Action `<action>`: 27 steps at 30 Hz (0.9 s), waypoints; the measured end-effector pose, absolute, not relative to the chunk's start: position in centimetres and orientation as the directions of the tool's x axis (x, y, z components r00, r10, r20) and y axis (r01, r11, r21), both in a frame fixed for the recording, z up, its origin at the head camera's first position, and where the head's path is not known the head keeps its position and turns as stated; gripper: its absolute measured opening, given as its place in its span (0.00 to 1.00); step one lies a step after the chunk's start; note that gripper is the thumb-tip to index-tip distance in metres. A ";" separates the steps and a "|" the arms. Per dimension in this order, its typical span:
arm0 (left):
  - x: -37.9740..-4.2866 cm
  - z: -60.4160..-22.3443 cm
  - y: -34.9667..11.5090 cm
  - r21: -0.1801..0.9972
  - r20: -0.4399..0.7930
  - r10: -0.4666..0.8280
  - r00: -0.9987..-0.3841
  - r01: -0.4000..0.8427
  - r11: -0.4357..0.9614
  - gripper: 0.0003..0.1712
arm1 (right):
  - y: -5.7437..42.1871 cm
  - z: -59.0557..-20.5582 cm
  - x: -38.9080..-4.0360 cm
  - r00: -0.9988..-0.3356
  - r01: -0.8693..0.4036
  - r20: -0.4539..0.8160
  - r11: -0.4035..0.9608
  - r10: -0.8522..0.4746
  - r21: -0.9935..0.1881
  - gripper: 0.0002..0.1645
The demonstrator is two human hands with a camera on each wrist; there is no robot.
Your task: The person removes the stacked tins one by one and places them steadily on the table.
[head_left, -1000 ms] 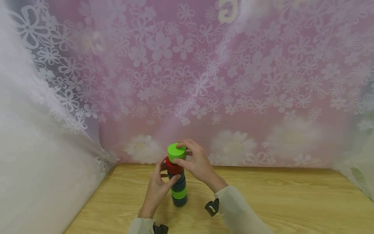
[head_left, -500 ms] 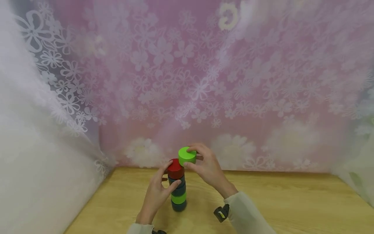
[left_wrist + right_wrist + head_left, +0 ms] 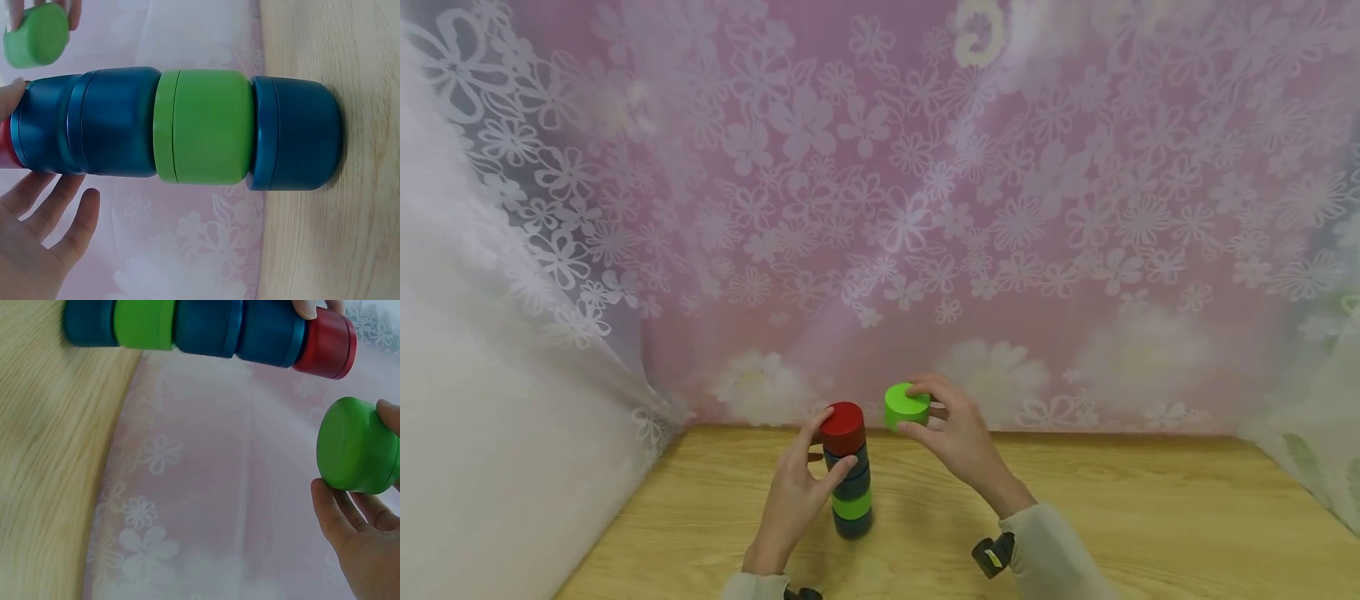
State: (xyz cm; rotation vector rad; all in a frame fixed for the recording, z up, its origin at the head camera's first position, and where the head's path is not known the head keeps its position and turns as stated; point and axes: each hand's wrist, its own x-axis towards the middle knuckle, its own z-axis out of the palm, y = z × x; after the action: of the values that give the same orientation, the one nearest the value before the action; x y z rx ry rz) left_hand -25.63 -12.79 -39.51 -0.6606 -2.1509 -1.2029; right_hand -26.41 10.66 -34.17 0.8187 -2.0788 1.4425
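Observation:
A stack of short round tins stands upright on the table. From the bottom it runs blue (image 3: pixel 303 134), green (image 3: pixel 209 128), two more blue ones and a red tin (image 3: pixel 843 427) on top. My left hand (image 3: pixel 793 492) holds the stack near its top, with fingers and thumb on either side of the red and upper blue tins. To the right, my right hand (image 3: pixel 964 440) grips a loose green tin (image 3: pixel 906 408) by its sides, raised above the table and apart from the stack. The right wrist view shows this tin's flat round face (image 3: pixel 337 440).
Beneath is a wood-grain table (image 3: pixel 1112 517). A pink floral curtain (image 3: pixel 1000 208) hangs along its back edge, and a white sheet (image 3: pixel 512 400) closes off the left side. Each wrist carries a black strap-on device (image 3: pixel 992 554).
The green tin has moved from directly over the stack to the right in my right hand, uncovering the red tin's top. My left hand has kept its hold on the stack.

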 end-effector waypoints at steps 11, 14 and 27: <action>-25.7 -38.7 -12.8 0.578 0.683 0.144 -0.716 0.651 0.493 0.45 | 12.3 -35.2 -26.6 -0.729 -0.680 0.657 0.314 -0.191 -0.663 0.22; -25.7 -38.7 -12.7 0.582 0.674 0.147 -0.724 0.643 0.498 0.45 | 12.6 -35.7 -26.6 -0.725 -0.684 0.660 0.327 -0.197 -0.653 0.22; -25.5 -39.1 -13.0 0.566 0.673 0.171 -0.720 0.649 0.509 0.48 | 13.8 -37.5 -26.6 -0.766 -0.637 0.610 0.371 -0.204 -0.676 0.22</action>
State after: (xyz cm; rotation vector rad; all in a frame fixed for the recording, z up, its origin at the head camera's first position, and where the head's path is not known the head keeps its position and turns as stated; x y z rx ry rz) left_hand -25.52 -12.98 -39.15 -0.6681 -2.2064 -1.1491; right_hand -26.59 13.75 -37.45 0.7286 -2.2100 1.3703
